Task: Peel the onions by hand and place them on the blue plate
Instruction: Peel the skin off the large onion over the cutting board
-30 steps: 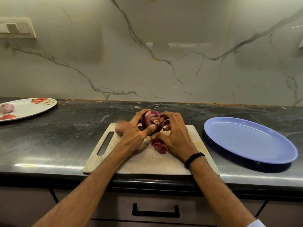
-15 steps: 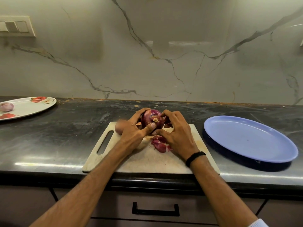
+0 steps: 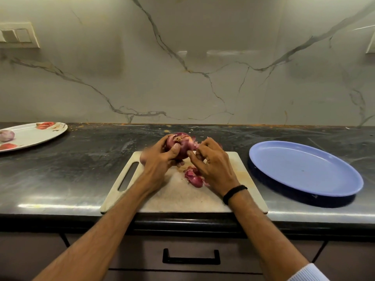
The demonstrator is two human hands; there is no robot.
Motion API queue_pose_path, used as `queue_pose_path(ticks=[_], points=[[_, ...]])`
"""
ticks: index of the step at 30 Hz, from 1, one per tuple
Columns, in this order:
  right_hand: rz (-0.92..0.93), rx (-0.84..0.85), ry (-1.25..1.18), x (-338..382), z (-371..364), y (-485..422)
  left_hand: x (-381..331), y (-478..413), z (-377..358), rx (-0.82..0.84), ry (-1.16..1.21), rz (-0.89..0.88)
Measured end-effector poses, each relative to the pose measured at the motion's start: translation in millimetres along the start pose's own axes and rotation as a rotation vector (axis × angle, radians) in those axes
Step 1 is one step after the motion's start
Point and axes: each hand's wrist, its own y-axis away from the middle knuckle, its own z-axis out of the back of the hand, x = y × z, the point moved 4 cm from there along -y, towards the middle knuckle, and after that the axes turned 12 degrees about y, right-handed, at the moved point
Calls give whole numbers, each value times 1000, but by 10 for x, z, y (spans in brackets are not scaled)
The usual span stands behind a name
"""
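One view, from the head, looking down over two bare forearms onto a dark stone countertop [image 3: 81, 169].

Grips a red onion [image 3: 181, 144] in the left hand [image 3: 162, 159], raised just above the far edge of a pale cutting board [image 3: 178, 197]. Thumb pressed flat across the near face, other fingers curled round the far side, brownish root tuft turned up toward the camera.

Reaches in from the right with the right hand [image 3: 213, 165], back of the hand up, fingers curled and bunched together. Pinches with the tips a flap of skin [image 3: 198, 144] standing off the onion's right shoulder. Slightly blurred at that spot, so impossible to tell exactly which fingers close on it.

Wears a black band [image 3: 234, 193] on the right wrist. Shows a white cuff [image 3: 306, 273] at the lower right corner.

On the board, under and just left of the right palm: a small heap of purple peelings [image 3: 194, 176], lying loose.

Just right of the board, flat on the counter: the blue plate [image 3: 304, 169], well apart from the held onion.

At far left, cut by the frame edge: a white plate [image 3: 36, 134] with a red flower print, carrying a second onion [image 3: 6, 135], pale and purplish, at its left end.

Behind the counter: a grey-veined marble wall [image 3: 203, 88], with a cream switch plate [image 3: 18, 35] at upper left.

Below the counter edge: a drawer front with a black bar handle [image 3: 190, 256].
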Motion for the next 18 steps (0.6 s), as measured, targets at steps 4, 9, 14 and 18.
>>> queue_pose_path(ticks=[4,9,14,18], points=[[-128,-61,-47,-129,58,-7,-26,32,-27,-12,-32,-43],[-133,-84,-65,-157,68,-14,-94,78,-97,77,-160,-76],[-97,-82,-77,-152,73,-20,-106,86,-130,105,-249,-84],[-99,-73,-75,-148,51,-27,-111,102,-137,128,-296,-99]])
